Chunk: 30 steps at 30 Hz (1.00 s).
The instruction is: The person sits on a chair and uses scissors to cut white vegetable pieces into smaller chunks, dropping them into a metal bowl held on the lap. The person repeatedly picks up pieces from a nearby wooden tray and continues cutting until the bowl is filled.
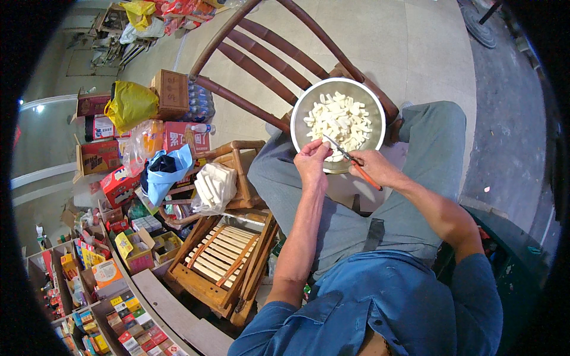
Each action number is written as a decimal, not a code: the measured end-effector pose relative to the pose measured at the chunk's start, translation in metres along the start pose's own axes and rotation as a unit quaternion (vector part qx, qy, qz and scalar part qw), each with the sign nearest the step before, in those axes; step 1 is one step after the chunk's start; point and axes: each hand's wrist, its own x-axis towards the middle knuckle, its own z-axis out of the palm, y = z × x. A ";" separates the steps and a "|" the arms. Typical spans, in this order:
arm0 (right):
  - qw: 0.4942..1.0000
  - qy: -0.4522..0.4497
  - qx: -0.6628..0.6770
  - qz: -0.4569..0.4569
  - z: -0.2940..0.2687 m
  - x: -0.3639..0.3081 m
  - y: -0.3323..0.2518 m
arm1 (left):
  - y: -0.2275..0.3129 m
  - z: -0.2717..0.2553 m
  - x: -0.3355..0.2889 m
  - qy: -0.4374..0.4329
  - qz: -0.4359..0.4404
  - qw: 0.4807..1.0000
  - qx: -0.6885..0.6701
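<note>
On the seat of a brown wooden chair (270, 54) rests a round metal bowl (301, 108) holding many short white pieces (339, 115). Above the bowl's near rim, my left hand (312, 159) is closed in a pinch, with what looks like a small white piece at the fingertips. My right hand (376, 167) grips a hand cutter (370, 179) with red handles and dark metal jaws. Those jaws point up and left toward the left fingertips; whether they touch the piece is too small to tell.
To the left, a plastic bag of longer white sticks (215, 187) lies on a bamboo chair (238, 157). A slatted wooden stool (222, 254) stands nearer me. Cartons (170, 92) and a shelf of small boxes (133, 323) crowd the far left.
</note>
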 end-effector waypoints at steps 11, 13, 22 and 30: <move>0.999 0.000 0.014 -0.033 0.002 -0.001 0.014 | -0.003 0.003 0.006 0.001 0.022 0.999 -0.028; 0.999 0.006 -0.026 -0.034 0.003 0.000 0.006 | -0.003 0.001 0.006 -0.004 0.034 0.999 -0.030; 0.999 0.017 0.031 0.023 -0.004 -0.012 -0.016 | -0.005 0.001 0.007 0.002 0.021 1.000 -0.004; 0.994 -0.016 0.098 0.040 0.001 -0.004 0.008 | -0.006 -0.002 0.011 0.016 0.002 0.998 -0.058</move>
